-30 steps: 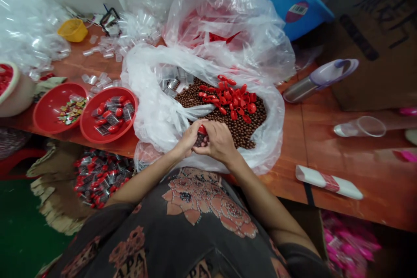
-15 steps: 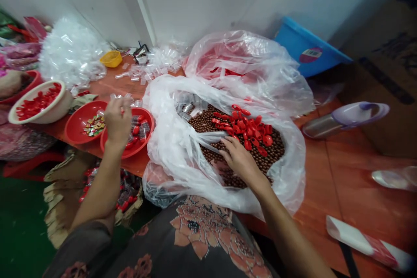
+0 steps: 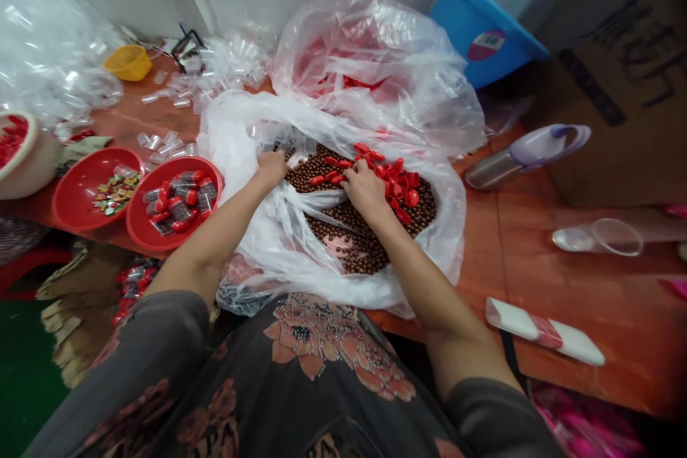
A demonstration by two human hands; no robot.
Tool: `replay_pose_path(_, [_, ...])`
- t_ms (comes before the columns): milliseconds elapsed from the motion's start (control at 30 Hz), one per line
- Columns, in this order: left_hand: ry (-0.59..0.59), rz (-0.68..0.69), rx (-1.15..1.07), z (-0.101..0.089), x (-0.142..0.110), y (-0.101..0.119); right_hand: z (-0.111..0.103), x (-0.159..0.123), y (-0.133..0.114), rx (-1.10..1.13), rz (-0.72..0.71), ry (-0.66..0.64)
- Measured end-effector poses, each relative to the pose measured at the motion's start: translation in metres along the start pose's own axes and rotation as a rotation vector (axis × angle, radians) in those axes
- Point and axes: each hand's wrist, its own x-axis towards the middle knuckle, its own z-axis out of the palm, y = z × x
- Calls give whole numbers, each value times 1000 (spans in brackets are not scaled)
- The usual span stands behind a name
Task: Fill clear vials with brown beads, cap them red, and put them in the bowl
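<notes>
An open white plastic bag [image 3: 236, 122] lies in front of me, full of small brown balls [image 3: 354, 229]. On the balls rests a heap of red plastic caps [image 3: 400, 189]. My right hand [image 3: 366, 189] is at the left side of this heap, fingertips pinched on a red cap. At the bag's left inner edge, my left hand [image 3: 273, 166] is curled beside some clear plastic tubes [image 3: 295, 142]; what its fingers hold is hidden. Left of the bag, a red bowl [image 3: 174, 240] holds filled tubes with red caps [image 3: 179, 204].
Another red bowl [image 3: 69, 189] contains small colourful pieces. Loose clear tubes [image 3: 166, 147] lie behind the bowls, near a yellow bowl [image 3: 129, 63]. A second plastic bag [image 3: 386, 50] and a blue basin [image 3: 483, 28] stand at the back. A steel bottle [image 3: 494, 168] lies on the right.
My left hand has moved right, from above the red bowl to the bag's left inner edge. My right hand has reached forward to the red caps. The view has shifted.
</notes>
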Motion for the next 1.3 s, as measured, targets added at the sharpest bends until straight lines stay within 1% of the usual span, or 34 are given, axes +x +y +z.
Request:
replay_pose_path(67, [45,22,-3,-1,-3,-5,0,3,5,36,12,-10])
replay_pose_path(133, [113,83,-57,-3,-10,-8,0,3,12,128,47,1])
replay_pose_path(167, [139,131,-114,-4,-16,-8,-1,3,16,204,78,28])
replay_pose_path(233, [133,250,-284,-5,-31,-6,-4,-2,25,422,151,145])
replay_pose_path(267, [97,303,-378,-4,-40,-3,-6,-7,30,559,186,223])
replay_pose_path(300, [33,346,-459,-2,-49,2,-9,-13,36,706,220,295])
replay_pose_path(367, [-124,411,-572,7,-65,16,-18,-30,44,991,291,385])
replay_pose_path(433, [-229,450,-639,19,-77,33,-28,-53,49,1200,366,391])
replay_pose_path(533, [-282,482,-675,39,-82,60,-39,-92,51,1309,434,360])
replay_pose_path(600, [-319,514,-634,49,-81,76,-39,-116,50,1329,453,330])
replay_pose_path(700, [-388,554,-542,59,-79,95,-30,-145,48,1381,500,290])
replay_pose_path(767, [-423,548,-552,66,-80,104,-22,-158,47,1422,551,283])
replay_pose_path(833, [-443,528,-629,73,-81,111,-15,-167,48,1426,591,302])
replay_pose_path(867, [-453,520,-683,77,-82,113,-13,-171,49,1397,597,314])
replay_pose_path(933, [-482,498,-794,85,-84,117,-11,-177,50,1252,588,302])
replay_pose_path(967, [-503,484,-851,88,-85,118,-11,-180,51,1146,573,273])
replay_pose_path(1067, [-561,440,-1002,97,-89,122,-11,-187,54,821,496,119])
replay_pose_path(1133, [-573,429,-1076,100,-91,124,-11,-190,55,684,428,55])
replay_pose_path(1200, [-578,411,-1142,102,-93,125,-9,-191,55,620,360,57])
replay_pose_path(1300, [-606,330,-1281,100,-97,124,-8,-191,55,654,318,139])
